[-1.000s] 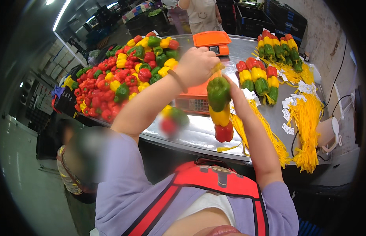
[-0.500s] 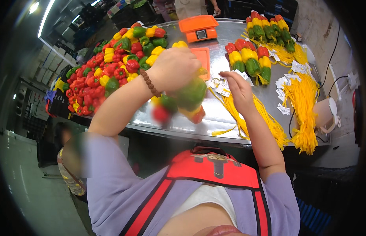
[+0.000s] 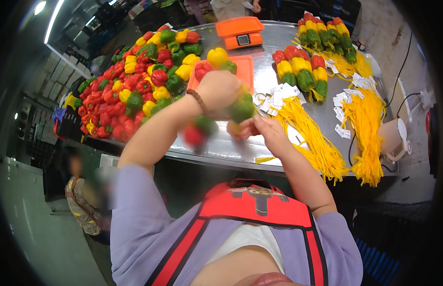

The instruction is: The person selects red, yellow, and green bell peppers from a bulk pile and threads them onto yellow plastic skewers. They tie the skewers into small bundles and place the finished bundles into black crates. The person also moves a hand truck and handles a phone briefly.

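Note:
Over the front of the metal table, my left hand [image 3: 219,93] is closed, with a bracelet of brown beads at the wrist. A blurred green bell pepper [image 3: 243,107] shows at its fingers, with some yellow around it. My right hand [image 3: 264,133] is closed at the lower end of that pepper; what its fingertips pinch is blurred. Behind my left hand, an orange tray [image 3: 245,64] holds a yellow bell pepper [image 3: 216,57], a green one [image 3: 228,66] and a red one [image 3: 202,70]. Yellow net bags [image 3: 309,136] with white tags lie beside my right forearm.
Loose mixed bell peppers [image 3: 135,90] are heaped at left. An orange scale [image 3: 240,33] stands at the back. Netted three-colour pepper packs [image 3: 302,71] lie at right, near more yellow nets [image 3: 364,133] and a pale mug [image 3: 395,136]. Another person [image 3: 83,205] is at left.
My left hand has moved slightly down, uncovering the tray and its peppers. My right hand has moved left and down to the pepper, its fingers now closed, uncovering the tagged nets.

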Tool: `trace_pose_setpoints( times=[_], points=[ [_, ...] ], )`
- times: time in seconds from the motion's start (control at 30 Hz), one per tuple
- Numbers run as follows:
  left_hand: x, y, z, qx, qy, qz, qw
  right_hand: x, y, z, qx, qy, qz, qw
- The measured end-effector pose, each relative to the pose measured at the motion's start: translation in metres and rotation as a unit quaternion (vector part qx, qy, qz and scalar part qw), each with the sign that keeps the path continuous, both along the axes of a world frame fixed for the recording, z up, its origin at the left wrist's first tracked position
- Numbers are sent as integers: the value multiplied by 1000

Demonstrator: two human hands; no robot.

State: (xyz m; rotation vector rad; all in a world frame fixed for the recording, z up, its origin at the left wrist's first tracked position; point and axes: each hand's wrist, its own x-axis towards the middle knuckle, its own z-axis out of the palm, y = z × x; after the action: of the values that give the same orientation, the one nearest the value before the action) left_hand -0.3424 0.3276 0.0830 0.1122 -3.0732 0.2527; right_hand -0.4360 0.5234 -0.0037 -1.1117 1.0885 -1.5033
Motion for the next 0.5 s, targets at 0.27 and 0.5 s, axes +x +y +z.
trace_pose_setpoints(
  times=[0.27, 0.5],
  points=[
    [13, 26, -19, 23, -5, -8, 1000, 22, -35, -2, 126, -421, 12, 898],
    [41, 29, -28, 4, 191, -198, 961, 45, -46, -8, 91, -505, -17, 858]
  ],
)
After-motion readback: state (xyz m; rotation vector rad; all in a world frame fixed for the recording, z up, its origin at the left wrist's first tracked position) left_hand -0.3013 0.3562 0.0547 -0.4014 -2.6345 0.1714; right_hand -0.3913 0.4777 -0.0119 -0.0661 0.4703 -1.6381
